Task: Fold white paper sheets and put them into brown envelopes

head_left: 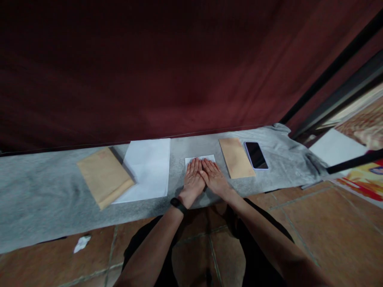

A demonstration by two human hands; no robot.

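Observation:
A small white sheet of paper [212, 158], perhaps folded, lies on the grey cloth under both my hands. My left hand [194, 178] rests flat on it, fingers stretched forward, a dark band around the wrist. Beside it, my right hand [214, 178] also presses flat, its thumb touching the left hand. Most of the paper is hidden beneath the hands. To the right lies a brown envelope [237, 158]. Further left is a stack of larger white paper [151, 169], partly covered by brown envelopes [104, 175].
A phone [256, 155] with a dark screen lies right of the single envelope. The grey cloth [54, 195] covers a long narrow surface against a dark red hanging [179, 79]. A crumpled white scrap [81, 243] is on the tiled floor [314, 227]. Dark bars [335, 65] stand at right.

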